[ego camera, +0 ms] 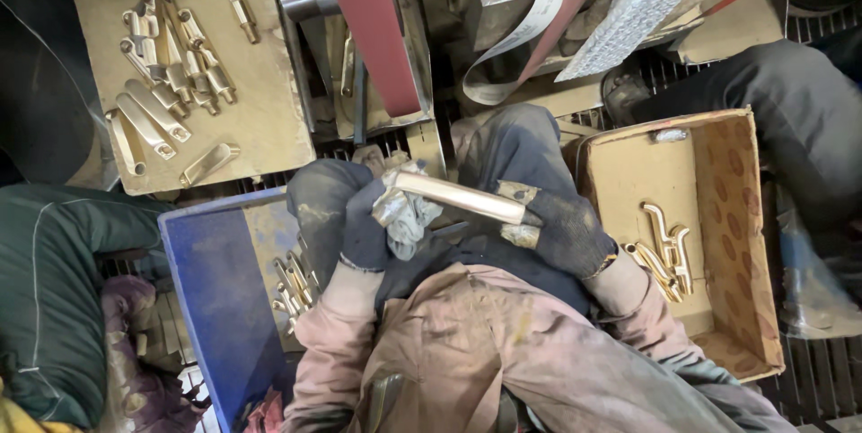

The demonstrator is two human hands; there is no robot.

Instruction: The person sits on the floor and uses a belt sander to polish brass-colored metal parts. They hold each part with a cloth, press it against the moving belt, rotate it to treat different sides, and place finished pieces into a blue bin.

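Observation:
Both gloved hands hold one long brass handle (458, 196) across my lap. My left hand (368, 222), in a dark glove, grips its left end together with a crumpled grey rag (409, 216). My right hand (561, 228), in a dark knit glove with worn fingertips, pinches the right end. The handle lies almost level, shiny along its length. Below the hands are my dusty pink sleeves and dark apron.
A red sanding belt (373, 25) runs over a roller straight ahead. A board (269, 119) at upper left carries several brass handles. A blue crate (215, 298) at left and a cardboard box (732, 218) at right each hold more brass parts.

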